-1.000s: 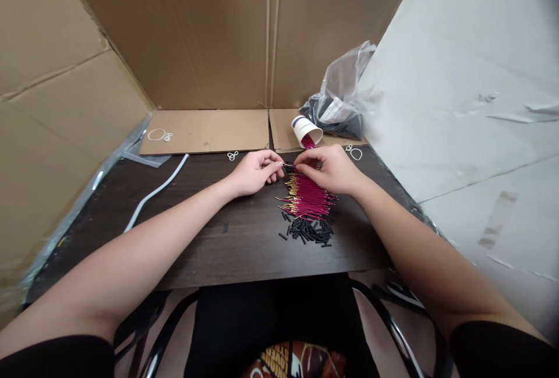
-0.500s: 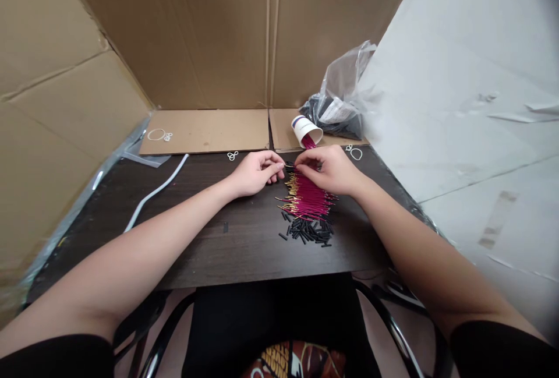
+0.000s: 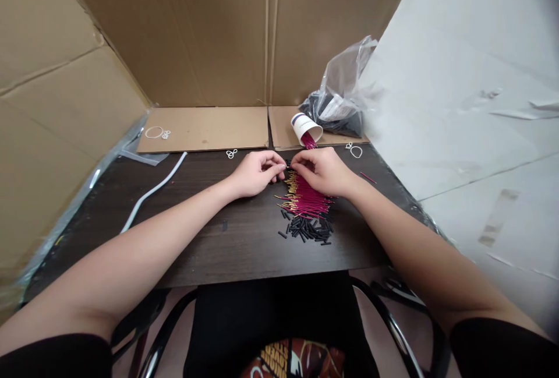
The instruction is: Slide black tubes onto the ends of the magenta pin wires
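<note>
My left hand (image 3: 261,173) is closed in a pinch above the dark table, and what its fingertips hold is too small to make out. Facing it, almost fingertip to fingertip, my right hand (image 3: 324,171) pinches a thin wire whose gold tip shows in the small gap. Below my right hand lies a row of magenta wires (image 3: 308,196), their gold ends pointing left. Nearer to me is a loose pile of short black sleeves (image 3: 311,229). One separate magenta wire (image 3: 368,177) rests to the right of my right wrist.
A tipped white paper cup (image 3: 301,126) with magenta wires at its mouth lies behind my hands, next to a clear bag (image 3: 338,113) of black pieces. Pale rings (image 3: 231,154) and a grey-white tube (image 3: 151,193) lie leftward. Cardboard walls (image 3: 196,34) stand behind and left.
My right hand has moved slightly left, narrowing the gap to my left hand and covering more of the gold tip. A single magenta wire now shows beside my right wrist.
</note>
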Available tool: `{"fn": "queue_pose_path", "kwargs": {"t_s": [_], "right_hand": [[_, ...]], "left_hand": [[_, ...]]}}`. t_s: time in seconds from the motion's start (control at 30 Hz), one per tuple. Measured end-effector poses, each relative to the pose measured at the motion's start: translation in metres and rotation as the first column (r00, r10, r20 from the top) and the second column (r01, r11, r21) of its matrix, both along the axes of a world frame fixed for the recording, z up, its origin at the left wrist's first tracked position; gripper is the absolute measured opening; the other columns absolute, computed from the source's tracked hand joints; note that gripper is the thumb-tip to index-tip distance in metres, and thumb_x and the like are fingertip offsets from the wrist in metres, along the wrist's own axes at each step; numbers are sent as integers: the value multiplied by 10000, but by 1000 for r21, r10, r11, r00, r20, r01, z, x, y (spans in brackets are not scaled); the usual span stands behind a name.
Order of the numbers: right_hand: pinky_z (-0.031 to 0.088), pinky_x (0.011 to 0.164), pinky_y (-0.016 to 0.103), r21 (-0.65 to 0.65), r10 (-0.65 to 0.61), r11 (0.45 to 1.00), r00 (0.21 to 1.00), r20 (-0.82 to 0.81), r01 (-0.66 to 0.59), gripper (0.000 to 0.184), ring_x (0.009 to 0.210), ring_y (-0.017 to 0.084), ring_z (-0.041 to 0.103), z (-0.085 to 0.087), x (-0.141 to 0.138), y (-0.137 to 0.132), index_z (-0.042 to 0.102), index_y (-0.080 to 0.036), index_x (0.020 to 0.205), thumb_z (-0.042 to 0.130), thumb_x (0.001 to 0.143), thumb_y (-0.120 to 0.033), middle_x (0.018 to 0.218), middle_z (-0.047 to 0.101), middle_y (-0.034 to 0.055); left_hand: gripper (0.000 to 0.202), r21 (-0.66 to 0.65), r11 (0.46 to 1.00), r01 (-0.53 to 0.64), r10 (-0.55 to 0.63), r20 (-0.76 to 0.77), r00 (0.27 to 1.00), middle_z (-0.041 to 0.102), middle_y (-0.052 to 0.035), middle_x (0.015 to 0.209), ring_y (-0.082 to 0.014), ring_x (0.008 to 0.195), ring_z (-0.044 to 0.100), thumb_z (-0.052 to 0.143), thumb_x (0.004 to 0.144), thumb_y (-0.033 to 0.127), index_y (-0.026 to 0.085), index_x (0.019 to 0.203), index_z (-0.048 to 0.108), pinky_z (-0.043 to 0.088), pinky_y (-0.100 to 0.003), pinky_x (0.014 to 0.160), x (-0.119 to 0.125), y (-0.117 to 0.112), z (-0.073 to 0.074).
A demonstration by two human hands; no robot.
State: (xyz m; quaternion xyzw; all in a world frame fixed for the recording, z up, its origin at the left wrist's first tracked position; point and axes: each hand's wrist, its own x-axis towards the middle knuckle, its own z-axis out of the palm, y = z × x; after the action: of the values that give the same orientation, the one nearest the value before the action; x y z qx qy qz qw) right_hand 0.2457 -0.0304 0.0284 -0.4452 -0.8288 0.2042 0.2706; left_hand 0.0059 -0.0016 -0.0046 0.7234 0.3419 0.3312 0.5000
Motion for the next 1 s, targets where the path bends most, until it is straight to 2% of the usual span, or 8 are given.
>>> {"fn": "queue_pose_path", "kwargs": {"t_s": [0.4,0.57,0.77,1.0], "right_hand": [[458,711,337,31,-4,1000,1000,-25,5,178,712,165,630,-2,-3,-2,781,-164,956,633,1037,-221,845,775,55],[440,686,333,-16,-38,999,999,-27,38,194,691,162,607,-1,-5,-3,785,-160,948,625,1036,-227,820,762,57],[372,662,325,-53,-70,996,997,-17,69,222,642,139,511,-1,-7,-3,789,-152,948,616,1038,-257,742,701,32],[355,656,326,-85,-95,992,995,-12,93,226,633,137,491,-2,-9,-3,782,-157,928,613,1035,-262,730,691,27]], "left_hand": [[108,61,998,-15,16,-22,1000,797,-99,876,-139,693,670,684,1021,239,137,1018,720,563,-300,694,1,-1,-2],[115,67,997,-22,24,-22,999,800,-103,885,-143,695,675,690,1017,248,137,1022,721,568,-307,695,1,-3,-2],[133,59,998,-29,30,-25,999,803,-108,886,-141,691,669,691,1014,254,127,1022,730,564,-303,686,0,-3,-2],[140,96,994,-49,53,-39,998,806,-108,890,-146,692,679,698,1014,259,126,1023,740,567,-308,688,1,-5,-1]]}}
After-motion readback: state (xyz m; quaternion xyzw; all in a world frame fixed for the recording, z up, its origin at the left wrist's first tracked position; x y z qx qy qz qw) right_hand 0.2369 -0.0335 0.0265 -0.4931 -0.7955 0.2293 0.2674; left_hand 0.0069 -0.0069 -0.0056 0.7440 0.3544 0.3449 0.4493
